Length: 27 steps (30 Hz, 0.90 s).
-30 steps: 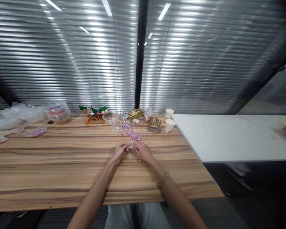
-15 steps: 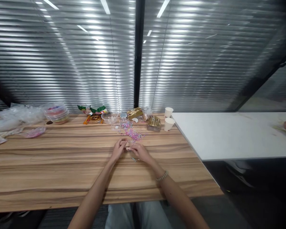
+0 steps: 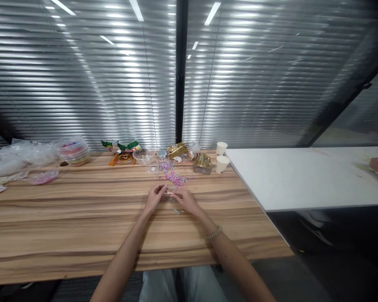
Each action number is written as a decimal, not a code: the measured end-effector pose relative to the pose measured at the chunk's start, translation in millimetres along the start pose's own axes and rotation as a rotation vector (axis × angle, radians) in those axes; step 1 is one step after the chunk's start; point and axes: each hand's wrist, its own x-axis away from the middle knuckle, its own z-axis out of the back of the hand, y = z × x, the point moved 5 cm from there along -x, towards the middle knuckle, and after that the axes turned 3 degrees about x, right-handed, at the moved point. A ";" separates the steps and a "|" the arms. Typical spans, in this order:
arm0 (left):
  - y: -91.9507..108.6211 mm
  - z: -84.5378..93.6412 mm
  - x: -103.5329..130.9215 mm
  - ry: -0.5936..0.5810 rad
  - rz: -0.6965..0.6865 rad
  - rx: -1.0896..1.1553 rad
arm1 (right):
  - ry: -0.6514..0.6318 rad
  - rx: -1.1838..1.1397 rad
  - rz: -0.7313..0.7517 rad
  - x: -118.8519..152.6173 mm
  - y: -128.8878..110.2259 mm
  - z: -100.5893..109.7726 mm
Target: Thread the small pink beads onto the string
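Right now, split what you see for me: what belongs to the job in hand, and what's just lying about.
Seemingly in use:
small pale piece between left hand and right hand
loose pile of tiny pink-and-purple pieces

Probably just lying about:
white paper cups
shiny gold packet
stacked round clear plastic tubs
clear plastic bags

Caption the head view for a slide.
Left hand and right hand near scattered small pink pieces on a wooden table.
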 end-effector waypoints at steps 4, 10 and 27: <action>-2.7 -8.2 3.3 -0.102 -0.002 -0.052 | 0.050 -0.017 -0.024 -0.9 0.6 2.8; -4.4 -8.3 2.8 -0.122 0.006 -0.007 | 0.179 0.004 -0.082 -1.6 2.8 11.4; -4.1 0.8 -0.3 -0.037 0.021 0.092 | 0.263 -0.420 -0.255 -3.6 28.9 8.4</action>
